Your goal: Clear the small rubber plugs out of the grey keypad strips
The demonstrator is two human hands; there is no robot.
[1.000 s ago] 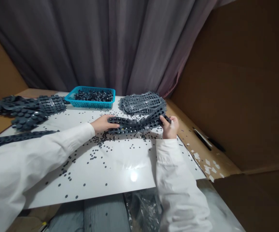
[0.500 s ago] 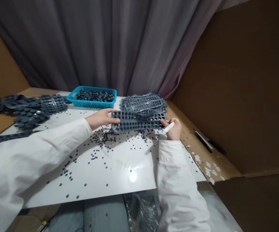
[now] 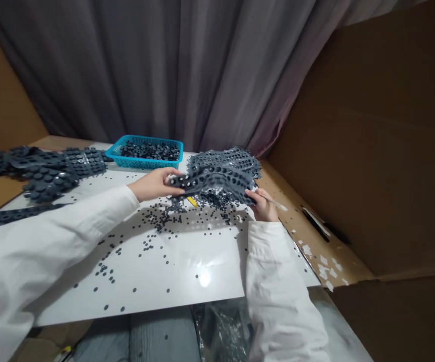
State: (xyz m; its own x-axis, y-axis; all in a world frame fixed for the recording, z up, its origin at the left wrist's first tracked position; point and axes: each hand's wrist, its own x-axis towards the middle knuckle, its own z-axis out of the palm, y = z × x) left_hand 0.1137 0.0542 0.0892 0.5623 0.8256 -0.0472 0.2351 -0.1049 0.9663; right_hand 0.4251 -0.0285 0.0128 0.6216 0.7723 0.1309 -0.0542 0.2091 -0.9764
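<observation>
A dark grey sheet with rows of round holes (image 3: 217, 178) hangs bent above the table between my two hands. My left hand (image 3: 155, 184) is closed on its left end, thumb and fingers pinching the edge. At the right end, my right hand (image 3: 264, 205) grips the sheet's corner and also keeps a thin white stick (image 3: 278, 204) in its fingers. Below the sheet lie many small dark discs (image 3: 160, 218) and a yellow piece (image 3: 192, 201). Just behind is a stack of similar perforated sheets (image 3: 227, 158).
A blue basket (image 3: 144, 163) of small dark parts stands at the back. Dark studded sheets (image 3: 47, 173) are heaped at the left. On the right lie a black-and-white pen-like tool (image 3: 316, 223) and white scraps (image 3: 323, 260). Cardboard walls (image 3: 371, 136) and a grey curtain (image 3: 145, 65) enclose the table.
The held sheet has gone from nearly flat to bent in a wave, uncovering the yellow piece and discs beneath. The white stick has swung to point right.
</observation>
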